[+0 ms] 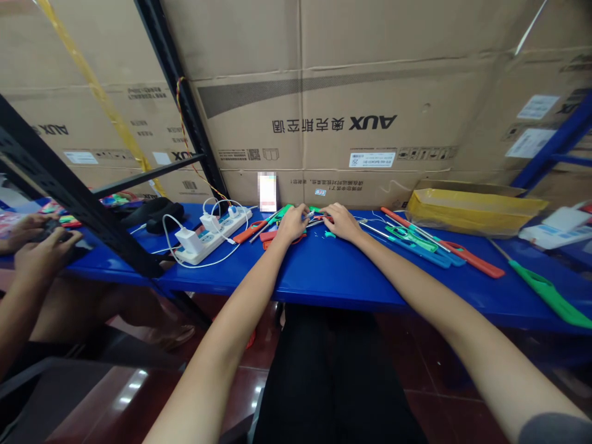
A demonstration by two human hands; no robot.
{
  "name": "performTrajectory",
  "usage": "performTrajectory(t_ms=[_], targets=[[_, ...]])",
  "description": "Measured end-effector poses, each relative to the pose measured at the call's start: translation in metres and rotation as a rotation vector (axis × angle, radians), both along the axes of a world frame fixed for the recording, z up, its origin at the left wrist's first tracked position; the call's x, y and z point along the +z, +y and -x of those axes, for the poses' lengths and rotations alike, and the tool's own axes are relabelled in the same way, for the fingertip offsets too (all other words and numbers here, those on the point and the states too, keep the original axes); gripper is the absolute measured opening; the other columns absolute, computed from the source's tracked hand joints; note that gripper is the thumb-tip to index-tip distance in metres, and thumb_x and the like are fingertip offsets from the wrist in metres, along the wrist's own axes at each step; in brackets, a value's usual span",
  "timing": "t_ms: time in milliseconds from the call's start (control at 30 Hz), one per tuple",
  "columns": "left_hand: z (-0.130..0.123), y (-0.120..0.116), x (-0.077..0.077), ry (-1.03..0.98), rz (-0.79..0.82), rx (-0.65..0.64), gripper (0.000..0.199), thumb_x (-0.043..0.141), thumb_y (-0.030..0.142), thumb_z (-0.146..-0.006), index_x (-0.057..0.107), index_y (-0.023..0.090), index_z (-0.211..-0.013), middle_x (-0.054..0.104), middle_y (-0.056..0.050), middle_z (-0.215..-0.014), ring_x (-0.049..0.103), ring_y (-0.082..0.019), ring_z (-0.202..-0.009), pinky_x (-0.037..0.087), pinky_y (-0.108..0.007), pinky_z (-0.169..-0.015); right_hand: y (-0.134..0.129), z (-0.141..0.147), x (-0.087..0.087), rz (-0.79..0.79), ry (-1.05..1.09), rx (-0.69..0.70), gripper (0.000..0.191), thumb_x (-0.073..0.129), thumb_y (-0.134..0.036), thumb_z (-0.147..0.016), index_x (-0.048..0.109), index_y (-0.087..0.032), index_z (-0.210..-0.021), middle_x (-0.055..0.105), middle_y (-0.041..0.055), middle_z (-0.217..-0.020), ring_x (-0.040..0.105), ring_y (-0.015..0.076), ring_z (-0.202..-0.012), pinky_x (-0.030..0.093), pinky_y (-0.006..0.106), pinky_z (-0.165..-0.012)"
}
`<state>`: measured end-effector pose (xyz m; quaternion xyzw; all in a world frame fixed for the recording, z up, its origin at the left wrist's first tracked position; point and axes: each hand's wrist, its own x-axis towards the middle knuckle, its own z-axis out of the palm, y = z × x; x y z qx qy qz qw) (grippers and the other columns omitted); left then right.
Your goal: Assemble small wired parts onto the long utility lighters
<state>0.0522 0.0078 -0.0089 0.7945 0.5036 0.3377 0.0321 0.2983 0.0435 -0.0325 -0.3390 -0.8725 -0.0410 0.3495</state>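
Note:
My left hand is over the blue tabletop with its fingers curled in a pinch at a small pale part, too small to name. Close by on its right, my right hand has bent fingers pointing at the same spot; what they hold is hidden. Beside my left hand lie an orange long-necked lighter and a green casing, with red pieces partly under the hand. A small green piece rests between the hands. To the right are blue lighters, a red one and green casings.
A white power strip with chargers and cables stands left of a lit phone. At right are a yellow-taped box and a green lighter. Large cartons back the table. Another person's hands work beyond the black post.

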Motion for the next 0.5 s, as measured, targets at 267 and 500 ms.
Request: performTrajectory(t_ms=[267,500], targets=[[0.0021,0.0011,-0.0012,-0.033,-0.028,-0.055,0.022,0.077,0.010,-0.103,0.074,0.023,-0.120,0.086,-0.010,-0.119,0.080,-0.029,-0.111,0.063,-0.041,-0.105,0.0013,0.0027,-0.0007,-0.015,-0.033,-0.002,0.025,0.064,-0.032,-0.117,0.083,-0.023,-0.129,0.081,0.0155,-0.119,0.069,0.0351,-0.115,0.057,0.053,-0.106],[0.0021,0.0006,-0.0011,-0.037,-0.018,-0.084,0.050,0.077,0.010,-0.101,0.070,0.023,-0.149,0.085,-0.008,-0.119,0.082,-0.027,-0.102,0.062,-0.037,-0.100,-0.0012,0.0049,0.0013,-0.002,-0.052,-0.009,0.024,0.064,-0.026,-0.114,0.083,-0.022,-0.129,0.080,0.0159,-0.120,0.067,0.0349,-0.114,0.056,0.052,-0.106]])
